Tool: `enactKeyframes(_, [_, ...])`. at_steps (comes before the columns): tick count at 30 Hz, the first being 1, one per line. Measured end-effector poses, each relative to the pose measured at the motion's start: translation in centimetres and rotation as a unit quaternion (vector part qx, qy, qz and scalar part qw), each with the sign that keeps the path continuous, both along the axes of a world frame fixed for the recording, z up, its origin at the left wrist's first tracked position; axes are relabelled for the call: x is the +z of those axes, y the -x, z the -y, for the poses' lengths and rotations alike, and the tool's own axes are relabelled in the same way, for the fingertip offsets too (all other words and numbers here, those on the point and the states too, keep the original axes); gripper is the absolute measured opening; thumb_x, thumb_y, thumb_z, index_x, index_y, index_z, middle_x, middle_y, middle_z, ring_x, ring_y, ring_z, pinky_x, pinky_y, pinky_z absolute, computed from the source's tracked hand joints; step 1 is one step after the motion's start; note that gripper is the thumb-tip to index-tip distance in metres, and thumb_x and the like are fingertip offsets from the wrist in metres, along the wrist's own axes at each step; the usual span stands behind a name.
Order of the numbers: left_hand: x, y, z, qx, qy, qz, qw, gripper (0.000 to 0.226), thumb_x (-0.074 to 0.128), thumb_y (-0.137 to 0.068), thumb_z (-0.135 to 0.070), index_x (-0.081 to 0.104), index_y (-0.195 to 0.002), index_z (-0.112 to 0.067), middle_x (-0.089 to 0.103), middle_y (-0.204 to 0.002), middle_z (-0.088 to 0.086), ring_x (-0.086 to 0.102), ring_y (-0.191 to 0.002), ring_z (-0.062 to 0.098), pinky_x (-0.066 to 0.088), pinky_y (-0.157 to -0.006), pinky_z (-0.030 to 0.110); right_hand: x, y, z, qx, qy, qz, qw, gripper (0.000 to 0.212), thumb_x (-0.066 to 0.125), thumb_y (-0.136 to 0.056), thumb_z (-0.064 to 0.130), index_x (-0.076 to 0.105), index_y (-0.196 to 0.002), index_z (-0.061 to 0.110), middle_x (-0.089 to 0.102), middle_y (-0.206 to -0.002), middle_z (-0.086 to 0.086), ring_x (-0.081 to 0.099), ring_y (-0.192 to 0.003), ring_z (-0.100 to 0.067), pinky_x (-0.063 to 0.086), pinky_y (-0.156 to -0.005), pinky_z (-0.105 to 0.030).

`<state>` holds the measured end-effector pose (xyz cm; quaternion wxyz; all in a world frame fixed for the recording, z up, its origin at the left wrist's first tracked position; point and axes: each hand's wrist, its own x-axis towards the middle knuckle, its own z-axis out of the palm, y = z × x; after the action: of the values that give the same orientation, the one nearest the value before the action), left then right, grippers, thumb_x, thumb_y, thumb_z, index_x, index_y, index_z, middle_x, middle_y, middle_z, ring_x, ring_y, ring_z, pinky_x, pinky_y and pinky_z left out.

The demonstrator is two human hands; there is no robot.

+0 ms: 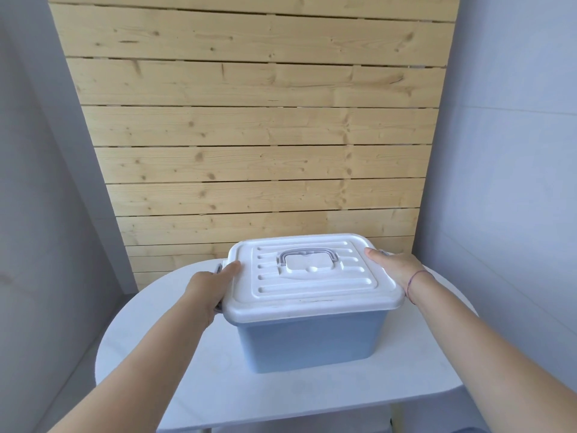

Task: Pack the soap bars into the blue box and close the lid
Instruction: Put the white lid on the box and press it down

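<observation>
The blue box (312,342) stands in the middle of the white table (218,385). Its white lid (312,295) lies flat on top, with a grey carry handle (307,256) folded down at its centre. My left hand (210,289) grips the box's left side at the grey latch, thumb resting on the lid's edge. My right hand (395,267) holds the right side at the other latch, thumb on the lid's corner. No soap bars are in view; the inside of the box is hidden by the lid.
A wall of pale wooden planks (256,135) rises right behind the table. Grey walls (515,151) close in on both sides. The table's rounded front edge runs close below the box.
</observation>
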<state>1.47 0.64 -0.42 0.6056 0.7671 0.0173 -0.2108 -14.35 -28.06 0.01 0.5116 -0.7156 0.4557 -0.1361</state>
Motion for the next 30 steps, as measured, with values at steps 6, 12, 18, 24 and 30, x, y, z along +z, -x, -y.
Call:
enactKeyframes(6, [-0.2,1.1,1.1,0.003,-0.035,0.068,0.997,0.032,0.047,-0.091,-0.035,0.051,-0.099,-0.005,0.054,-0.082,0.003,0.051,-0.072,0.021,0.036,-0.054,0.028,0.6,-0.6,-0.5,0.054,0.102,-0.093,0.989,0.057,0.038,-0.090,0.056,0.050,-0.135,0.022,0.055,-0.108,-0.005,0.049,-0.092,-0.026,0.037,-0.079,-0.031])
enactKeyframes(12, [0.1,1.1,1.6,-0.022,-0.128,0.122,0.984,0.025,0.036,-0.094,-0.023,0.043,-0.074,-0.010,0.039,-0.066,0.002,0.041,-0.063,0.025,0.030,-0.057,0.028,1.2,-1.5,-0.9,0.060,0.151,-0.178,0.970,0.052,0.026,-0.096,0.044,0.044,-0.139,0.021,0.063,-0.103,-0.003,0.049,-0.078,-0.024,0.037,-0.075,-0.031])
enactKeyframes(18, [0.2,1.1,2.2,-0.057,-0.317,0.220,0.921,0.035,0.028,-0.097,-0.014,0.048,-0.119,0.004,0.054,-0.111,0.019,0.055,-0.110,0.037,0.037,-0.076,0.033,1.3,-1.8,-1.1,0.109,0.254,-0.257,0.926,0.043,0.019,-0.096,0.016,0.048,-0.127,0.011,0.059,-0.119,-0.009,0.048,-0.085,-0.023,0.040,-0.081,-0.030])
enactKeyframes(24, [1.1,2.8,0.9,-0.060,-0.163,0.145,0.974,0.043,0.036,-0.095,-0.032,0.039,-0.133,-0.011,0.043,-0.135,0.013,0.043,-0.119,0.033,0.037,-0.097,0.039,1.3,0.1,-1.5,0.124,0.137,-0.093,0.978,0.039,0.031,-0.098,0.031,0.035,-0.135,0.022,0.043,-0.131,0.000,0.044,-0.121,-0.026,0.035,-0.098,-0.034])
enactKeyframes(30, [-2.1,7.7,-1.7,-0.092,0.087,0.185,0.975,0.084,0.058,-0.082,-0.051,0.003,-0.145,-0.044,0.026,-0.137,-0.026,0.032,-0.128,0.008,0.031,-0.106,0.033,-2.2,5.5,-5.2,0.112,0.029,0.208,0.971,0.058,0.053,-0.090,0.043,0.026,-0.141,0.048,0.031,-0.145,0.029,0.031,-0.137,-0.002,0.026,-0.116,-0.037])
